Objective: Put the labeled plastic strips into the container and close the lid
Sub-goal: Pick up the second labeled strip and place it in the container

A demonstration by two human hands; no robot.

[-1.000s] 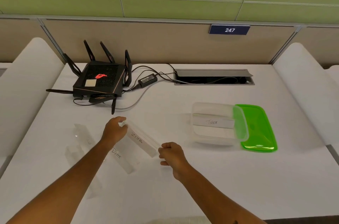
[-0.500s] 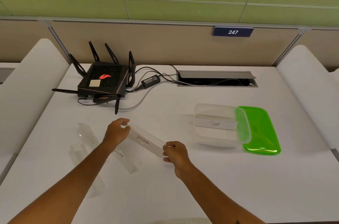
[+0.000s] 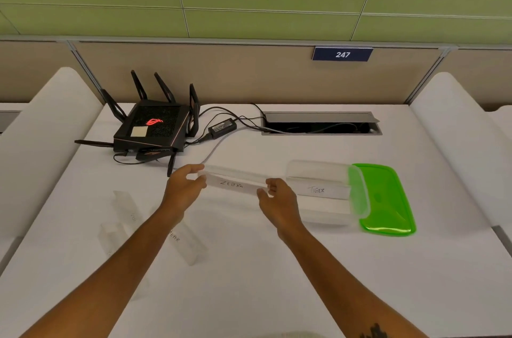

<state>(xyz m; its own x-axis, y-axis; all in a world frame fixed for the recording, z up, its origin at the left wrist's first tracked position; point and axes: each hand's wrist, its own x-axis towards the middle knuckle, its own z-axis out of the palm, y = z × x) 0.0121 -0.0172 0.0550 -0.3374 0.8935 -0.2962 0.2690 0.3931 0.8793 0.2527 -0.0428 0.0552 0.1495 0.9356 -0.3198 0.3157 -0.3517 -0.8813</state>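
Note:
A clear plastic strip labeled ZEBRA (image 3: 232,181) is held level above the table, just left of the clear container (image 3: 318,168). My left hand (image 3: 184,189) grips its left end and my right hand (image 3: 278,199) grips its right end. Inside the container lies a strip labeled TIGER (image 3: 318,190). The green lid (image 3: 386,199) rests on the table against the container's right side. Another strip with a partly hidden label (image 3: 185,243) lies under my left forearm, and two more clear strips (image 3: 124,215) lie to its left.
A black router (image 3: 152,127) with antennas stands at the back left, with a power adapter (image 3: 223,127) and cables running to an open cable tray (image 3: 321,123). White curved dividers (image 3: 460,143) flank the desk on both sides.
Both hands have lifted the ZEBRA strip and carried it right toward the container, turning it from slanted to level. The other strips have stayed in place.

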